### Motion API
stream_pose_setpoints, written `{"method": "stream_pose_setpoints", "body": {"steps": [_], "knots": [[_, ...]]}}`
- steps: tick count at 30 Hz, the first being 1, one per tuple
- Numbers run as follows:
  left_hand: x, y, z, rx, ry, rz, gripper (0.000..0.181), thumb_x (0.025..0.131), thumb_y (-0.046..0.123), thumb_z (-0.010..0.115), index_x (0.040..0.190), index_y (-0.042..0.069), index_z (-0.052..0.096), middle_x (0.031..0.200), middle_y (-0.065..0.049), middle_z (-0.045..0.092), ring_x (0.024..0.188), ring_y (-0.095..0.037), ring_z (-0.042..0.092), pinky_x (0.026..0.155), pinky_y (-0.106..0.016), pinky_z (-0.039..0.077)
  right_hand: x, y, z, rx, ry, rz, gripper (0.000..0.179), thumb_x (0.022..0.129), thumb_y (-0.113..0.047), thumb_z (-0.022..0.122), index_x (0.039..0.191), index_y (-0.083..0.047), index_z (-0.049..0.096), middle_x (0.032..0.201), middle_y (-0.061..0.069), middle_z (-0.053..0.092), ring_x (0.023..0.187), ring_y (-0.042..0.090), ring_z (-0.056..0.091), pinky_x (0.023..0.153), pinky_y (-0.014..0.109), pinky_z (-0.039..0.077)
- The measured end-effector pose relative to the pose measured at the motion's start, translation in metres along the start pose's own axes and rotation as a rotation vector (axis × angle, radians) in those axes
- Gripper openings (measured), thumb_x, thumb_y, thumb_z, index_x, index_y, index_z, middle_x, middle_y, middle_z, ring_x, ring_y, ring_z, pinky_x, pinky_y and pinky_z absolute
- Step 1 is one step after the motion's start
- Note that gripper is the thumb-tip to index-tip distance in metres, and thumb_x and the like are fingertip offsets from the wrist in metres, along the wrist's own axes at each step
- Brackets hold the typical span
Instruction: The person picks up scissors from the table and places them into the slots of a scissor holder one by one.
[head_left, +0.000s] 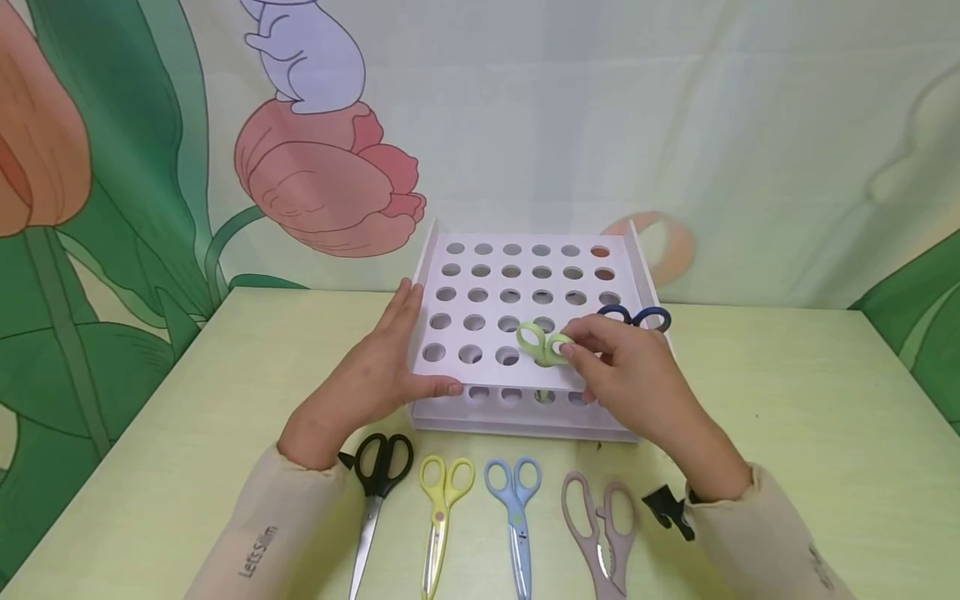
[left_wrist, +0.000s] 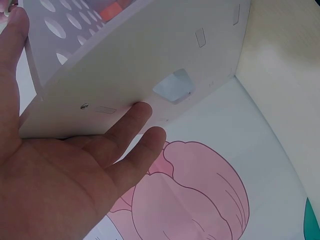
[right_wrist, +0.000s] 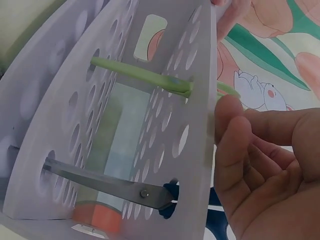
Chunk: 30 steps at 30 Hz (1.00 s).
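Right hand [head_left: 637, 367] pinches the green scissors [head_left: 546, 353], blades down through a near-row hole of the white rack [head_left: 491, 373]; left hand [head_left: 375, 358], fingers extended, touches its left side. I'd worry a sideways push could slide that lightly braced rack.

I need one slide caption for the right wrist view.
Right hand pinches green scissors inserted through a white rack, where dark blue scissors also sit.

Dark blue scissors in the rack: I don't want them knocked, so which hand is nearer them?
The right hand: just in front of the dark blue scissors, pinching the green scissors. The left hand is farther, at the white rack's left front corner.
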<state>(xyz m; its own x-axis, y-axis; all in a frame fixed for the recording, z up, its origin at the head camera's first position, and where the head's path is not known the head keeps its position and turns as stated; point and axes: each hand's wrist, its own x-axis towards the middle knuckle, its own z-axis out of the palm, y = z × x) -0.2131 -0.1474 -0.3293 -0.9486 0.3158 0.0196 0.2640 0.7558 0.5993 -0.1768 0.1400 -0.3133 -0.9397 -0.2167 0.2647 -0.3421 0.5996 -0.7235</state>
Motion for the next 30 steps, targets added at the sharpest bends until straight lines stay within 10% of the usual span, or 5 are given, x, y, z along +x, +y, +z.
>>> {"method": "stream_pose_setpoints", "body": {"steps": [30], "knots": [[-0.001,-0.002,-0.001,0.052,0.004,0.019,0.13,0.075,0.047,0.089,0.163,0.007,0.002,0.169,-0.007,-0.007,0.148,-0.033,0.025,0.111,-0.047,0.034,-0.04,0.006,-0.014,0.125,-0.08,0.101,0.042,0.101,-0.018,0.065,0.142,-0.011,0.057,0.12,0.011,0.07,0.069,0.019,0.069,0.062,0.032,0.055]]}}
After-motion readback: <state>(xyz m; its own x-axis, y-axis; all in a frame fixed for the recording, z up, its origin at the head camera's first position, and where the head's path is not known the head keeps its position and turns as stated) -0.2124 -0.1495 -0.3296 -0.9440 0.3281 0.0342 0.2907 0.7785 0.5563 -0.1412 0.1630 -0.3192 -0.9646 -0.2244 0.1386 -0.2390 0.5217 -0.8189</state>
